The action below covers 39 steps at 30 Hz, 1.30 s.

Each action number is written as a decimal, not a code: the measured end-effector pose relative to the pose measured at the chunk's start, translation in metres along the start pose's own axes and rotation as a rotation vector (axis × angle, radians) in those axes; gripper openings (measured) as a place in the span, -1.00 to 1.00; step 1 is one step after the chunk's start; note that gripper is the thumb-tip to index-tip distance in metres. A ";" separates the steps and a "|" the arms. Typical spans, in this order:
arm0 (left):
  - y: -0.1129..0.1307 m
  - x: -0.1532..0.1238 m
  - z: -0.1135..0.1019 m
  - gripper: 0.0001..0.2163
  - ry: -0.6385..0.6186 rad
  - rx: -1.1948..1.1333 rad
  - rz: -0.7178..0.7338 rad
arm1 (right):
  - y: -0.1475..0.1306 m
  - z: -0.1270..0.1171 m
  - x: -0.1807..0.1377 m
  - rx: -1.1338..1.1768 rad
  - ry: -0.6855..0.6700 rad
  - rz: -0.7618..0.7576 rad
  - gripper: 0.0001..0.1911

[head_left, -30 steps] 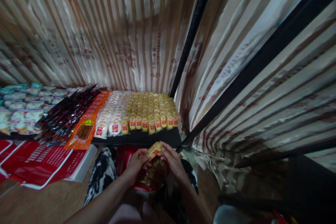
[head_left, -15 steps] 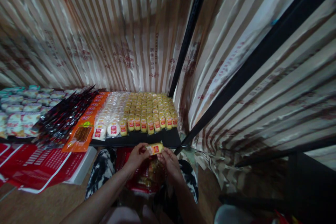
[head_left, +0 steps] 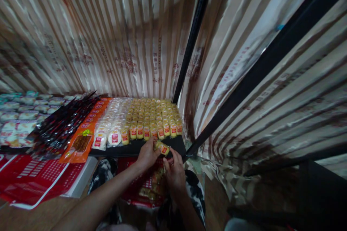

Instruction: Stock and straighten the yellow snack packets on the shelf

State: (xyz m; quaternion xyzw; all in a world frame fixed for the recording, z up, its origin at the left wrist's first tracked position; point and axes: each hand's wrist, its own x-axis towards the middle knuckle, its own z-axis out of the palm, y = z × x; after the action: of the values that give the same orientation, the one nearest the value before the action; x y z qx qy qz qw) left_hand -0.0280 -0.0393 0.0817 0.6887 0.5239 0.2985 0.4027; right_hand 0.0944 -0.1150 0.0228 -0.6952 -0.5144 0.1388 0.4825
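A small yellow wrapped snack cake with a red and orange label is held just off the shelf's front edge. My left hand grips its left end between thumb and fingers. At its right end and lower edge are the thumb and fingertips of my right hand, curled around that corner. Behind it, rows of matching yellow snack cakes cover the right part of the black shelf. Below my hands, between the knees, a red basket holds more wrapped yellow packs, partly hidden by my forearms.
Left of the cakes lie white round packs, an orange snack packet, dark glossy packets and white packs. A red bag hangs below the shelf. Black frame posts and striped sheeting enclose the back and right.
Both hands have moved slightly with the snack cake, which is now closer to the front row and tilted differently. My right hand has dropped lower on its end. The view has shifted a little.
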 end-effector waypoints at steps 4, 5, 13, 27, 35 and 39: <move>0.015 0.021 0.007 -0.69 -0.037 0.106 0.101 | 0.002 0.005 0.014 -0.007 0.014 -0.053 -0.50; 0.018 0.027 0.009 -0.68 -0.047 0.128 0.126 | 0.005 0.006 0.017 -0.014 0.027 -0.054 -0.51; 0.027 0.063 0.026 -0.63 -0.096 0.292 0.200 | 0.023 0.018 0.034 -0.011 0.043 -0.003 -0.58; 0.020 0.083 0.037 -0.58 -0.051 0.409 0.209 | 0.032 0.030 0.048 -0.060 0.043 -0.049 -0.57; 0.003 0.058 0.041 -0.66 -0.096 0.387 0.336 | 0.037 0.033 0.048 -0.109 0.074 -0.108 -0.58; -0.012 0.050 0.047 -0.66 -0.161 0.392 0.372 | 0.035 0.034 0.049 -0.144 0.071 -0.093 -0.55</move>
State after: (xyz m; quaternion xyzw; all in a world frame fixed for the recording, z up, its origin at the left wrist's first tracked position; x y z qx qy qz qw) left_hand 0.0191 -0.0010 0.0472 0.8593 0.4024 0.2045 0.2404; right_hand 0.1128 -0.0557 -0.0074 -0.7080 -0.5373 0.0540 0.4551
